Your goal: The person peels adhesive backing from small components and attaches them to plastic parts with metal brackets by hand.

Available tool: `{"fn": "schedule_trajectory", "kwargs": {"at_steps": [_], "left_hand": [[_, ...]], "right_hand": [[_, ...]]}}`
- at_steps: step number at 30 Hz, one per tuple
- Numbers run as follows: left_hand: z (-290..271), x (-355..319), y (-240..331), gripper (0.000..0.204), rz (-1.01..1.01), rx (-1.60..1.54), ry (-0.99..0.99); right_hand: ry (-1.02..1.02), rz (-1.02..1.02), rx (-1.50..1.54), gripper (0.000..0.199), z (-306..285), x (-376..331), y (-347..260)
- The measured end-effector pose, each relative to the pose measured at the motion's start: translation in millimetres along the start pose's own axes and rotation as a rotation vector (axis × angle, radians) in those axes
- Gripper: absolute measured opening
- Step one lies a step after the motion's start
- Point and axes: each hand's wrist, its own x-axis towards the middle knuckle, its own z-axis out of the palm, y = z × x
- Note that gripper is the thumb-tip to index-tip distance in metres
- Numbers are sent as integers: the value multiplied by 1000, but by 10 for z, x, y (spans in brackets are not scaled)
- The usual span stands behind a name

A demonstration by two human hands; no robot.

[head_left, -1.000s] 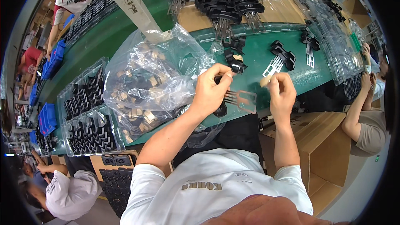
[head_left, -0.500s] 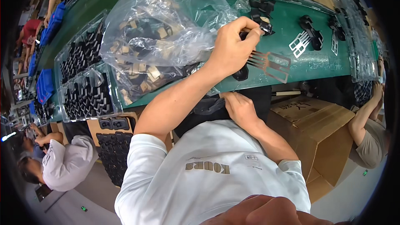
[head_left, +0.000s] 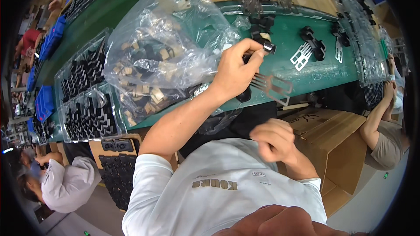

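Observation:
My left hand is closed in a pinch at the near side of the green table. It holds a black part with a slotted metal plate that sticks out below the fingers near the table edge. The palm hides most of the part. My right hand is off the table, in front of my shirt, with curled and partly blurred fingers; whatever is in them is hidden. Two similar black parts with plates lie farther right.
Beside my left forearm lies a large clear bag of tan-and-black pieces. Clear trays of black parts stand to its left, near blue bins. An open cardboard box sits at my right. Co-workers are on both sides.
My right hand has left the dark plastic bag at the table edge and come back toward my body. My left hand keeps its grip. The whole view has shifted slightly.

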Motion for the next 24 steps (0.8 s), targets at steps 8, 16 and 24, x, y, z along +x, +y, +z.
{"fn": "schedule_trajectory", "kwargs": {"at_steps": [8,16,24], "left_hand": [[56,-41,17,11,-20,-28,-70],[39,-37,34,11,-59,-53,-172],[-28,-28,-44,23,-98,-214,-174]], "right_hand": [[543,297,-267,29,-322,553,262],[279,335,-308,35,-392,729,588],[421,758,733,32,-501,693,657]]}}
